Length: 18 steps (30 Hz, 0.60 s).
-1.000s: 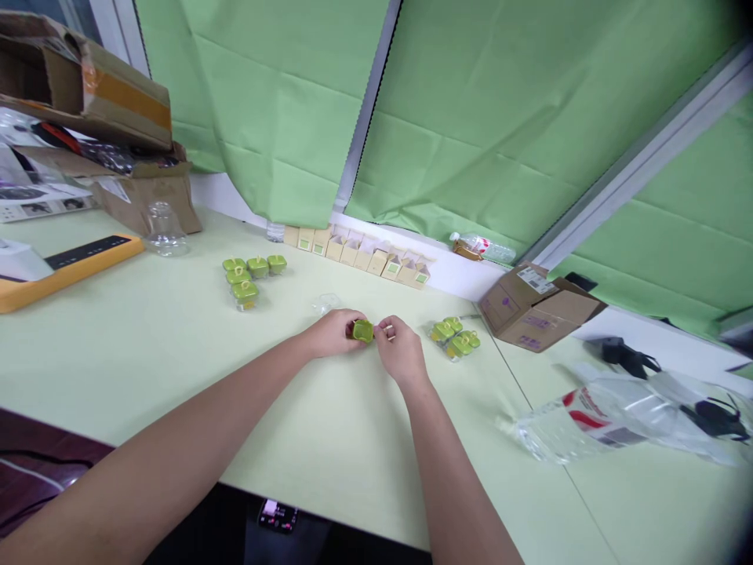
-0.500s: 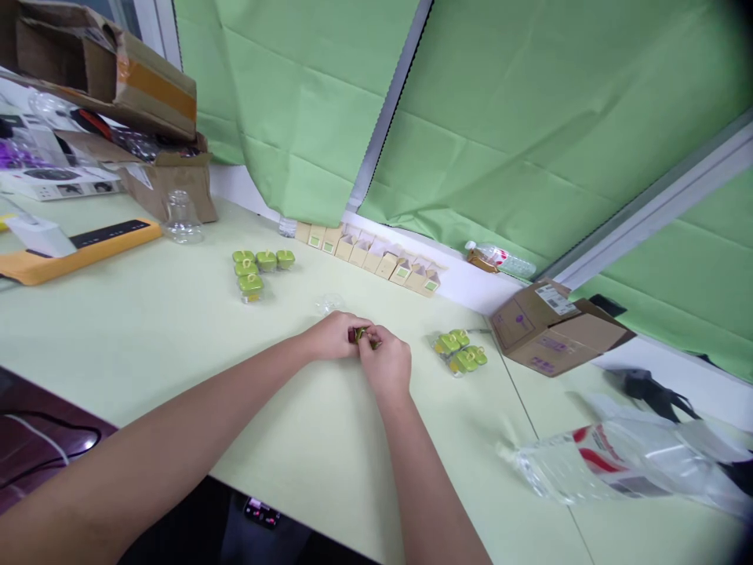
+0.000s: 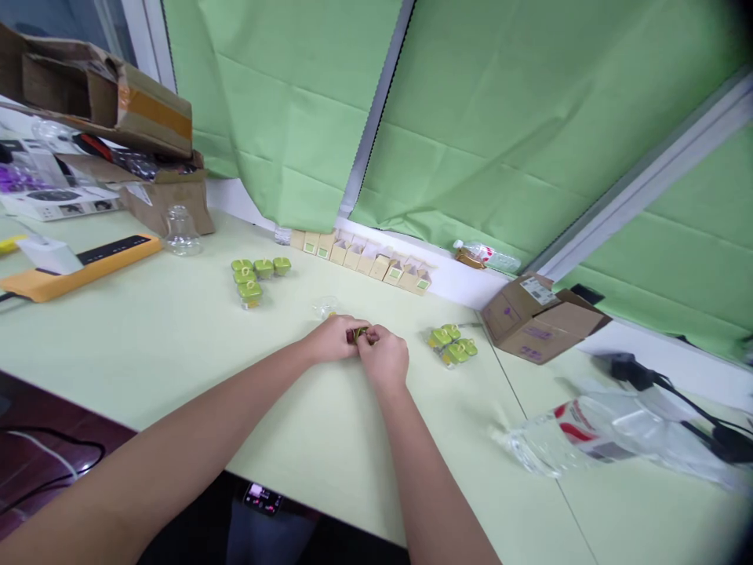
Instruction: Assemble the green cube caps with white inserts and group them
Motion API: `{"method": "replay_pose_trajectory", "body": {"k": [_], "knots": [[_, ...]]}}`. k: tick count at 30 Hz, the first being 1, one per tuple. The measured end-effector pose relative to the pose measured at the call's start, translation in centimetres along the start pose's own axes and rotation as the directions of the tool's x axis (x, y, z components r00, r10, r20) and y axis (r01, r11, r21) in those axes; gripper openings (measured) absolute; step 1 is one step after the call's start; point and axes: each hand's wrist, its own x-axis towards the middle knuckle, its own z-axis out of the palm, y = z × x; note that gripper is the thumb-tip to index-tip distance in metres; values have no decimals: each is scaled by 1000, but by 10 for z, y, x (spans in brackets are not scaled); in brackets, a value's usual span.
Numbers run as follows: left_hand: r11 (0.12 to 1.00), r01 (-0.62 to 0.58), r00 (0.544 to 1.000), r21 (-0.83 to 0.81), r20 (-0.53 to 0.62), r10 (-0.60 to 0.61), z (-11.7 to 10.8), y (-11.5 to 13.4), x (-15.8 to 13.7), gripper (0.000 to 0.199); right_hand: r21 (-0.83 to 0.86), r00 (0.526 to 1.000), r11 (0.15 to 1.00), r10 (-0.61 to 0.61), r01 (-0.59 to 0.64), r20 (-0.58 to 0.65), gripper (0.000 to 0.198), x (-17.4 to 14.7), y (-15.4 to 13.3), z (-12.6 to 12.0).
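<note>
My left hand [image 3: 335, 338] and my right hand [image 3: 386, 355] meet over the middle of the table, fingers pinched together on a small green lid [image 3: 360, 333]. Most of it is hidden by the fingers, and a dark reddish patch shows beside it. Just beyond my left hand lies a small clear container [image 3: 324, 304] with no green top visible. Off to the left, small clear containers with green looped lids [image 3: 250, 289] form an angled group. A second cluster of green-lidded containers [image 3: 452, 345] sits right of my right hand.
Along the wall runs a row of small tan cartons [image 3: 380, 267]. An orange power strip [image 3: 88, 267], a clear bottle-shaped container [image 3: 182, 233] and cardboard boxes [image 3: 156, 118] stand left. At right are an opened carton [image 3: 532, 318] and a large plastic bottle [image 3: 580, 431].
The view has shifted slightly, so the objects at right appear a little further left. Both hands keep the same pinch, with little visible movement.
</note>
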Motion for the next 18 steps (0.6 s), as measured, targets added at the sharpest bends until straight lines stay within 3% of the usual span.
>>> {"method": "replay_pose_trajectory", "body": {"k": [9,18], "knots": [[1000,-29,1000,-2,6,29,-1,-3,2,25,76,998,995,-65,65,-7,10,2,3,1],[998,-2,999,-64,39,5,0,0,1,16,30,999,999,-35,34,25,11,-2,3,1]]}}
